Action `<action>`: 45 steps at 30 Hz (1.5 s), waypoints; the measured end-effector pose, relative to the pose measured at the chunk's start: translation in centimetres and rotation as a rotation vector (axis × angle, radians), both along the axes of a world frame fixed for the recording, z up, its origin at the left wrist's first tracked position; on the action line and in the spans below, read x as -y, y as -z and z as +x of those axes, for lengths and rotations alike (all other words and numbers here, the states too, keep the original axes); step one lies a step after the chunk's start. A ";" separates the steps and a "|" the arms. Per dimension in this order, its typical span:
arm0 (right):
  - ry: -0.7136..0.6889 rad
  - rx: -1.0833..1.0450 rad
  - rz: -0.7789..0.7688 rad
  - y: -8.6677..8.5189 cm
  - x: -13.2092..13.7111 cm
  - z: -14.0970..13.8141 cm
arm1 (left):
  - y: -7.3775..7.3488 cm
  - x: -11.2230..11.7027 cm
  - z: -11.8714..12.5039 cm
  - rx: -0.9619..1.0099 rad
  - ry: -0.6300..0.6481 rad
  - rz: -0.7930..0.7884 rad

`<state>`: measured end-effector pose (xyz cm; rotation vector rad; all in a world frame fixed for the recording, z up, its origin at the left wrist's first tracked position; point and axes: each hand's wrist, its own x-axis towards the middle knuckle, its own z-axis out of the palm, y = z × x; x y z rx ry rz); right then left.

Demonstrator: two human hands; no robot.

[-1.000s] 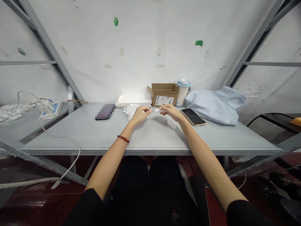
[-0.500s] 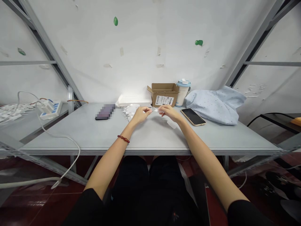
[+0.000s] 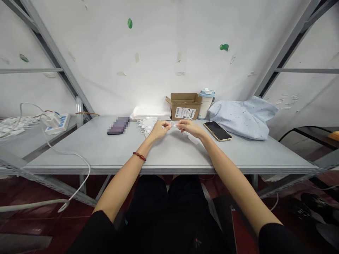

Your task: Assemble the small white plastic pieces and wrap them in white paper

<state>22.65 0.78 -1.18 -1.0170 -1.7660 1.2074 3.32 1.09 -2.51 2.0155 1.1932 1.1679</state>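
Note:
A thin white looped cord (image 3: 173, 124) is stretched between my two hands above the table. My left hand (image 3: 160, 129) pinches its left end between thumb and fingertips. On the other side, my right hand (image 3: 189, 127) has its fingers closed on the right end, where a small white bit shows. Below the right hand a whitish, thin flat piece (image 3: 191, 138) shows; whether it is joined to the cord I cannot tell. Just behind my left hand lies a pile of white tags with cords (image 3: 147, 123), partly hidden by that hand.
Along the wall stand a white stack (image 3: 150, 113), an open cardboard box (image 3: 185, 106) and a cup with a blue lid (image 3: 206, 104). A phone (image 3: 217, 131) and a pale blue cloth (image 3: 242, 118) lie right; a purple, pixelated phone-like thing (image 3: 118, 126) lies left. A white cable (image 3: 66, 153) crosses the left edge.
My right hand has shifted slightly left, closer to my left hand, and the gap between the fingertips is a little narrower. Both hands keep their pinch on the cord.

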 end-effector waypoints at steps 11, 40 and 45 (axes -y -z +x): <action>0.001 0.033 0.003 0.0 -0.1 -0.1 | -0.2 0.4 0.2 -0.056 0.044 0.015; 0.178 0.746 0.072 -0.5 -1.9 4.5 | 0.0 -0.7 -1.8 -0.683 -0.411 0.395; 0.095 0.810 -0.150 -1.2 -1.4 5.2 | 0.2 -0.5 -1.7 -0.765 -0.377 0.362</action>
